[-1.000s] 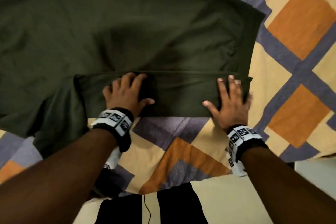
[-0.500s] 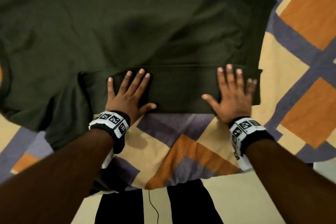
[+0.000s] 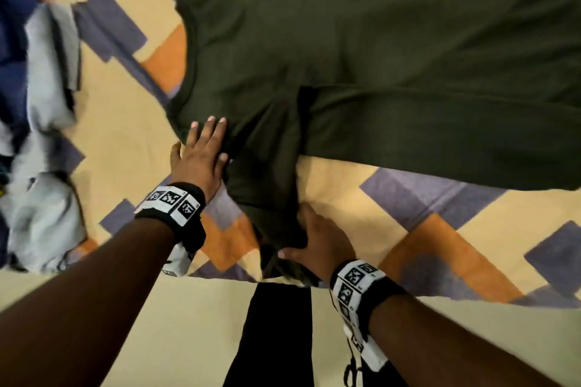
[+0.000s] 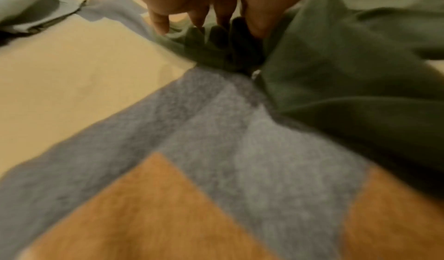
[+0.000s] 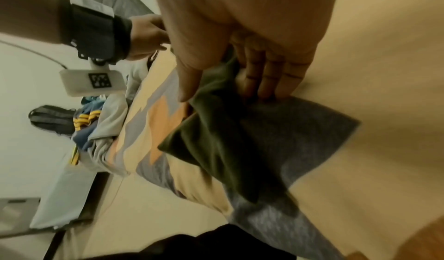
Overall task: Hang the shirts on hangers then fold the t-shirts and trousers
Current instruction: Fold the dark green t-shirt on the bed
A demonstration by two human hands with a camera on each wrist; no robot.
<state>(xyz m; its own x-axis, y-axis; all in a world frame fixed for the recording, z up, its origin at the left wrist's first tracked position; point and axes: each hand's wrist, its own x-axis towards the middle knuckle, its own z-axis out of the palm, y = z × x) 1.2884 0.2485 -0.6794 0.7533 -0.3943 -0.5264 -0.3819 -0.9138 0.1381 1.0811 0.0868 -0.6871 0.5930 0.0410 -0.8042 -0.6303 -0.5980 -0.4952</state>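
Right hand point(image 3: 317, 242) grips t-shirt point(image 3: 377, 41) sleeve at bedspread point(image 3: 393, 229) edge.

A dark olive-green t-shirt point(image 3: 361, 41) lies spread flat on the patterned bedspread, its near side already folded over in a long band, with one sleeve point(image 3: 267, 185) bunched and trailing toward the bed's edge.

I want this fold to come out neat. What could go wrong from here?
The right hand holds the sleeve of the dark green t-shirt near the bed edge; it could slip off. The side fold lies unpressed and may open. Fabric bunches under the left hand.
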